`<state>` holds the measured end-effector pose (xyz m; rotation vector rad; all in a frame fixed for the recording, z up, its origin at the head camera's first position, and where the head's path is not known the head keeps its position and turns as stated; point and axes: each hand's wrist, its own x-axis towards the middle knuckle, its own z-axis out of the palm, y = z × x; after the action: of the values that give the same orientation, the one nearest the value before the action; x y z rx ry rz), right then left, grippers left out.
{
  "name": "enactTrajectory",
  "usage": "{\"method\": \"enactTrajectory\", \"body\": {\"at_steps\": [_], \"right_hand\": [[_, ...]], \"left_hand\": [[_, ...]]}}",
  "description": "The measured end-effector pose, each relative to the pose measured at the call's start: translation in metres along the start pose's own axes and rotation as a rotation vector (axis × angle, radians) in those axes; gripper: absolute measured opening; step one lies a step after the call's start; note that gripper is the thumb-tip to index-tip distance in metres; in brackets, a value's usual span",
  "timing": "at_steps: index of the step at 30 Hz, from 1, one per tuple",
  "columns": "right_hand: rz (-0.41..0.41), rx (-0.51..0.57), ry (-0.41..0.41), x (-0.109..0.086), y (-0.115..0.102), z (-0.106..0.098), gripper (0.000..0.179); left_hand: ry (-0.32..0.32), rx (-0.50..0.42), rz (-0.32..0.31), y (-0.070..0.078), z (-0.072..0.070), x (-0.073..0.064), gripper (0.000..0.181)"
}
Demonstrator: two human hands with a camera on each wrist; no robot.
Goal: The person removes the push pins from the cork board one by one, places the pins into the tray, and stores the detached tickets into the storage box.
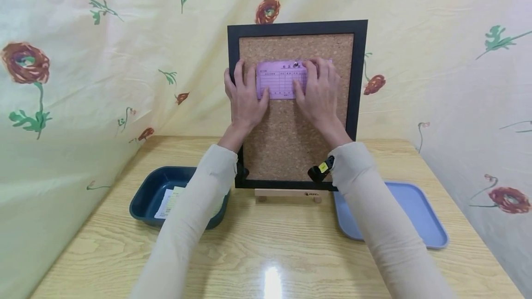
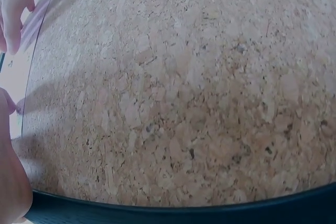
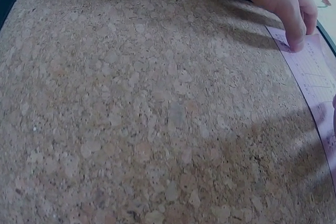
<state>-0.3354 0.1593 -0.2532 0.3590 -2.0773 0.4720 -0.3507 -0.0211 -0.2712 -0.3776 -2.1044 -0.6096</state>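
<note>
A purple printed form slip (image 1: 277,80) lies against a cork board (image 1: 287,137) in a black frame. A pushpin (image 1: 296,64) sits at the slip's top edge. My left hand (image 1: 248,98) is at the slip's left end, fingers spread on the cork and frame side; its thumb (image 3: 295,43) touches the slip's lower corner in the right wrist view. My right hand (image 1: 321,91) covers the slip's right part, fingers bent lightly and fingertips on the paper. In the left wrist view the slip (image 2: 18,77) shows at the left edge, between both hands.
The board leans on a small wooden stand (image 1: 287,193) on the wood-grain table (image 1: 249,253). To the left is a dark blue bin (image 1: 143,209) holding paper slips (image 1: 168,200). A light blue tray (image 1: 415,211) lies at the right, partly behind my sleeve. Floral cloth (image 1: 124,59) hangs behind.
</note>
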Motion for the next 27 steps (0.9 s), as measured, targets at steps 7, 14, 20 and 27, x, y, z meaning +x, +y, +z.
{"method": "enactTrajectory", "body": {"at_steps": [7,14,20,27], "right_hand": [[0.045,-0.018,0.026,0.0020,-0.0054,0.0047,0.044],[0.043,-0.049,0.046,0.0015,-0.0069,0.0073,0.042],[0.052,-0.045,0.051,0.0016,-0.0080,0.0080,0.041],[0.085,-0.055,0.044,0.0043,-0.0110,0.0086,0.042]], "left_hand": [[0.026,-0.014,-0.016,0.0020,0.0000,0.0003,0.051],[0.044,-0.069,-0.035,0.0038,-0.0011,0.0004,0.045],[0.058,-0.126,-0.066,0.0052,-0.0016,-0.0002,0.037],[0.098,-0.152,-0.078,0.0070,-0.0020,0.0002,0.030]]}}
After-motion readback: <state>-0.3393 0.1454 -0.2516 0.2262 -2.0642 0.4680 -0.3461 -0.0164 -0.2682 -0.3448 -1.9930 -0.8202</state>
